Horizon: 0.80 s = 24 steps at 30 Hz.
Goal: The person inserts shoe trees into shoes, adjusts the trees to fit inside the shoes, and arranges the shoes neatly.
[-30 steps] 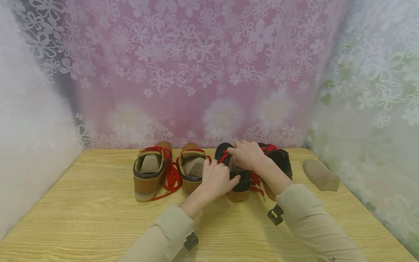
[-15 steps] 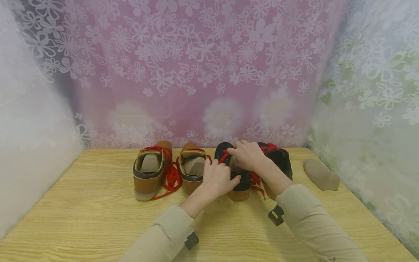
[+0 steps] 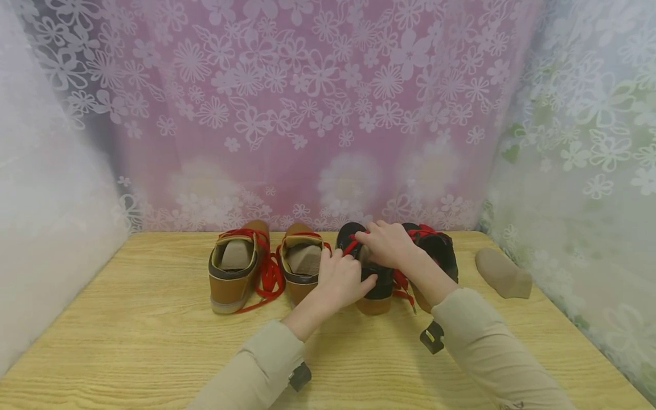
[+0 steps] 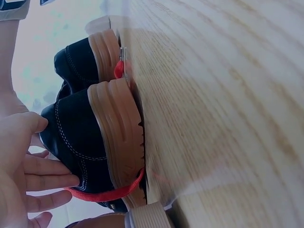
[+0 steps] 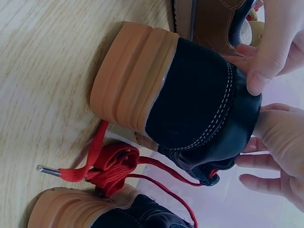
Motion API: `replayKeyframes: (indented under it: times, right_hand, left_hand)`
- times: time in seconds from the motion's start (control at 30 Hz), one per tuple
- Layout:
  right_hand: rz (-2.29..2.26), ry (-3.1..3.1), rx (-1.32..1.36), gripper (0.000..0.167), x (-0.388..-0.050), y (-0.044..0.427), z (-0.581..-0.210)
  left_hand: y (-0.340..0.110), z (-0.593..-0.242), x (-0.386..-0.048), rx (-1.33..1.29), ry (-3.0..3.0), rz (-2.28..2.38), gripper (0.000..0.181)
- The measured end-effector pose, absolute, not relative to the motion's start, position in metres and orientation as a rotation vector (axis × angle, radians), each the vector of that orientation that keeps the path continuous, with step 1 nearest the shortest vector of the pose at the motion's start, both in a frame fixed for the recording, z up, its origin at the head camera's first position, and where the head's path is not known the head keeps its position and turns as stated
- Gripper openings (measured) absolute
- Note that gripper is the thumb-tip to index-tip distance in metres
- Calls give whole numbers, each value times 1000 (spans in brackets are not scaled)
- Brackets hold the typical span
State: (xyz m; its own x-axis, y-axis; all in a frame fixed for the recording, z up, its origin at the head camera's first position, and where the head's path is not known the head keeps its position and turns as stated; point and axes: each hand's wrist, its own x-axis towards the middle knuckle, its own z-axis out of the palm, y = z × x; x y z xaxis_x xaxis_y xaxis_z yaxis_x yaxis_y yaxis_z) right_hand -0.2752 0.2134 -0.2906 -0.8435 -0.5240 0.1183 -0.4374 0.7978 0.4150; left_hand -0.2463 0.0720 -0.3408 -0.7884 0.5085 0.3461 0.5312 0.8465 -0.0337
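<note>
In the head view, my left hand [image 3: 338,279] holds a black shoe [image 3: 378,289] with a tan sole and red laces. The left wrist view shows its thumb at the heel collar and its fingers along the side of the shoe. My right hand [image 3: 388,244] grips the shoe's far side at the opening; the right wrist view shows the fingers [image 5: 259,162] outside, and the thumb tip is hidden in the opening. A sliver of a beige shoe insert [image 3: 364,254] shows inside, mostly covered by the right hand.
To the right stands another black shoe [image 3: 441,256], its opening dark. A loose beige insert [image 3: 504,273] lies near the table's right edge. On the left are two brown shoes, one at the far left [image 3: 230,290] and one beside my left hand [image 3: 294,282], each with an insert inside.
Slightly less of the insert shows in the black shoe's opening than a second ago. Both hands stay in nearly the same place, and the shoes have not moved noticeably.
</note>
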Motion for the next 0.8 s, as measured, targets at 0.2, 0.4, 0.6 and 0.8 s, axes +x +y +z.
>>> replayKeyframes:
  times: [0.2, 0.4, 0.6, 0.8]
  right_hand:
    - [-552, -2713, 770, 39, -275, 214, -292]
    - [-558, -2693, 790, 41, -276, 215, -294]
    - [-550, -2657, 816, 39, -275, 216, -295]
    - [-557, -2641, 825, 42, -276, 216, -297]
  left_hand:
    - [72, -342, -247, -795, -2634, -71, 52]
    - [73, -342, -246, -800, -2628, -58, 52]
    - [72, -341, -247, -815, -2640, -51, 51]
    - [71, -340, -247, -831, -2638, -45, 51]
